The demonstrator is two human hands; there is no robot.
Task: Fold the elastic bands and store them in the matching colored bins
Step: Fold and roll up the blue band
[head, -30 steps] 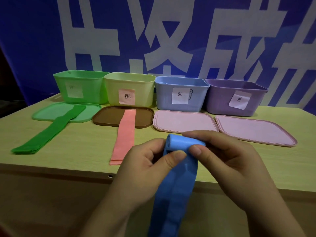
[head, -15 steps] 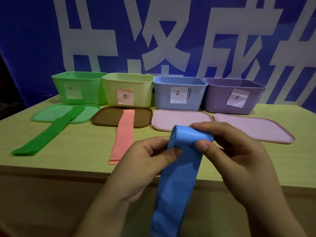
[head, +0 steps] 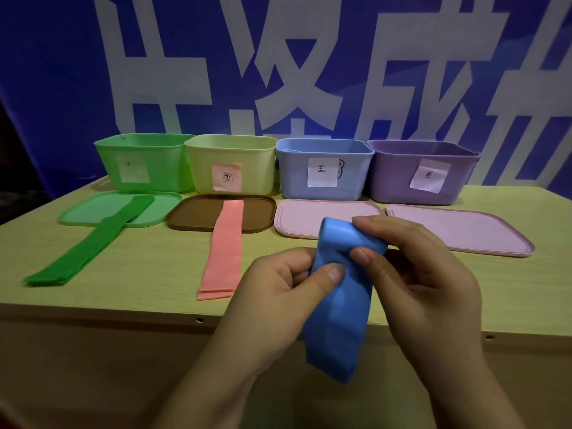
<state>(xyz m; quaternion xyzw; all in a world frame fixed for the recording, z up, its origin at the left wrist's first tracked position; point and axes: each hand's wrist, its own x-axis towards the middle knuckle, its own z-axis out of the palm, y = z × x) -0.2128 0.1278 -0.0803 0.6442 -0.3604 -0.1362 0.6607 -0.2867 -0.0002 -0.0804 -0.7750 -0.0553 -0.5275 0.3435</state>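
Left hand (head: 284, 286) and right hand (head: 414, 274) are both pinching the blue elastic band (head: 339, 308), its rolled end above, tail hanging below.

A pale wooden table (head: 130, 292) carries four bins in a back row: green (head: 140, 162), yellow (head: 230, 164), blue bin (head: 323, 168), purple (head: 422, 171). Four lids lie before them; green band (head: 89, 249) and pink band (head: 223, 252) trail forward from the left two lids.

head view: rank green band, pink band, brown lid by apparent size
1. green band, longest as it looks.
2. brown lid and pink band: too close to rank; the lid looks wider, the band longer and nearer the camera.
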